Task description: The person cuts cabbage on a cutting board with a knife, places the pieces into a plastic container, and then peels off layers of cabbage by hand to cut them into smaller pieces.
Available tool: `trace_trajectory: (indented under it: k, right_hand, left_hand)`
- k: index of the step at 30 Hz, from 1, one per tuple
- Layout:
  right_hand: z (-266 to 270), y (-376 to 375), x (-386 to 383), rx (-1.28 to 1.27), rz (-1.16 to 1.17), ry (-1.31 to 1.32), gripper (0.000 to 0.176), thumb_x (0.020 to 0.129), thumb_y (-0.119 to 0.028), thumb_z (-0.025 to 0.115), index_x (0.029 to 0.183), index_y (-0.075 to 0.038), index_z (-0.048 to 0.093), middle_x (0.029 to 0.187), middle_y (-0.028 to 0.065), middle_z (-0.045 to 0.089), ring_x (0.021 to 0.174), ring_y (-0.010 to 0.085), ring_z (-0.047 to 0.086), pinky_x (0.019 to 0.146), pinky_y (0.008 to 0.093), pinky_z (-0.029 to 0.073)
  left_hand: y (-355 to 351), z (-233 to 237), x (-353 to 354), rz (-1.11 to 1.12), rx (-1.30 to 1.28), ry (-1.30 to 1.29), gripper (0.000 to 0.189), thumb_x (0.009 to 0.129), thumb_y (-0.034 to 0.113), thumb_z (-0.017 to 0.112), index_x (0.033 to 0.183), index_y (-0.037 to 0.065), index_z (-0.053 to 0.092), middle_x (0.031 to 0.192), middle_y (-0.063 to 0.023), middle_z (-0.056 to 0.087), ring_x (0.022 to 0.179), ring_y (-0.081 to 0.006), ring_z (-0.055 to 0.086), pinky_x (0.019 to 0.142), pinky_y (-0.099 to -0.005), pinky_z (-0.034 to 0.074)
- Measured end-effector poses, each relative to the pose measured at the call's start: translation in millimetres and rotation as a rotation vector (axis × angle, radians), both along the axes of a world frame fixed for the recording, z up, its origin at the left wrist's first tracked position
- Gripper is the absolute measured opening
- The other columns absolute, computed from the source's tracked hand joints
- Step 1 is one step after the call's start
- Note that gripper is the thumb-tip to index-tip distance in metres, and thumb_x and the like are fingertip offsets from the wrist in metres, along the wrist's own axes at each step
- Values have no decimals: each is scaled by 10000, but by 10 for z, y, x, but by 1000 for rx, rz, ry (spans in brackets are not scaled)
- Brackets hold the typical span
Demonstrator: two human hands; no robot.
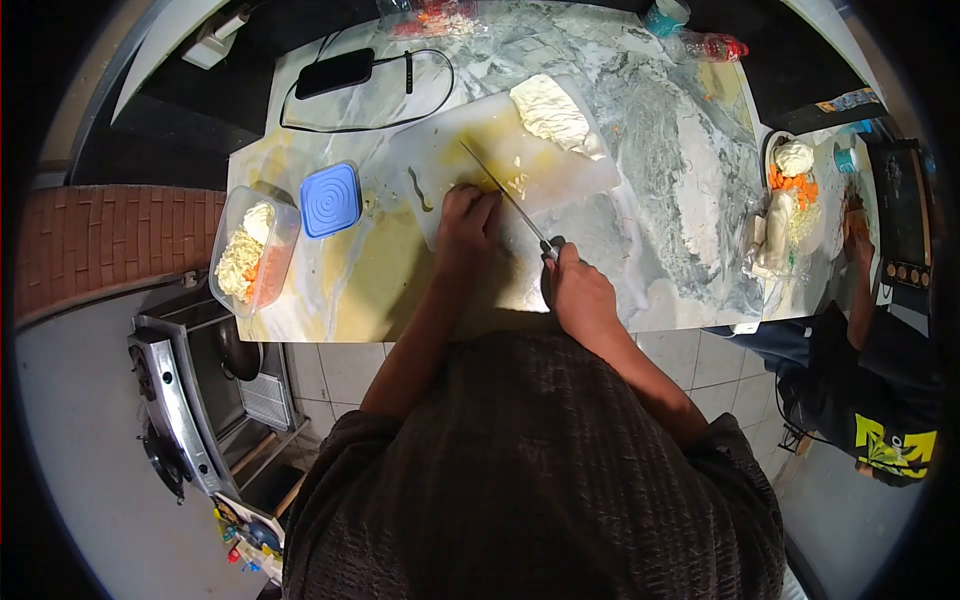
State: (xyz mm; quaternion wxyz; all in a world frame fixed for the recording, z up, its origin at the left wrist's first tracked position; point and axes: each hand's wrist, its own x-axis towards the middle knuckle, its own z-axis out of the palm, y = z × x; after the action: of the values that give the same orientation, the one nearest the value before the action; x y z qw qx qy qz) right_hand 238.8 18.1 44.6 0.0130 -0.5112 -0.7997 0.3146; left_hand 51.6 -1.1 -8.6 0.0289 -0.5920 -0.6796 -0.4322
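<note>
My right hand (pixel 583 292) is closed round the dark handle of a kitchen knife (pixel 513 203), whose blade points up and left across the white cutting board (pixel 412 150). Beside the blade, my left hand (pixel 468 222) rests at the board's near part with its fingers curled together. Whatever lies under those fingers is hidden. Small pale cut bits (pixel 518 178) lie just right of the blade. A large pale, wrinkled piece of food (pixel 550 113) sits at the board's far right corner, and a thin greenish-brown strip (pixel 418 190) lies near its left edge.
At the left stand a clear container (pixel 287 228) of pale and orange shredded food and its blue lid (pixel 330 200). A phone (pixel 335 73) with a cable lies behind. Plastic bottles (pixel 710 46) are at the back right. Another person (pixel 850 370) works at the right near a food tray (pixel 770 172).
</note>
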Motion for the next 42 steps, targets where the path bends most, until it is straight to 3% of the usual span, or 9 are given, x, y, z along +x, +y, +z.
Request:
trace_trajectory:
  k: [22,24,42]
  right_hand:
    - [-8,62,87,62,-39,9,211,971,-220,521,995,-15,479,743,257,651,684,446,648,623,533,508]
    - [-61,71,93,81,-45,69,232,984,-242,505,998,-11,488,705,263,634,660,472,624,603,563,481]
    - [42,9,60,85,15,87,220,970,-211,531,988,5,493,702,244,633,652,437,637,597,525,503]
  left_hand:
    - [71,-9,-2,34,-81,-79,123,838,76,690,953,38,710,941,-132,623,972,-332,580,859,-424,479]
    - [73,-20,-2,36,-64,-68,119,834,72,694,948,39,709,936,-130,623,965,-331,580,854,-424,480]
    - [40,3,14,13,-21,-50,134,803,45,710,928,-5,704,926,-126,572,919,-313,573,828,-405,478]
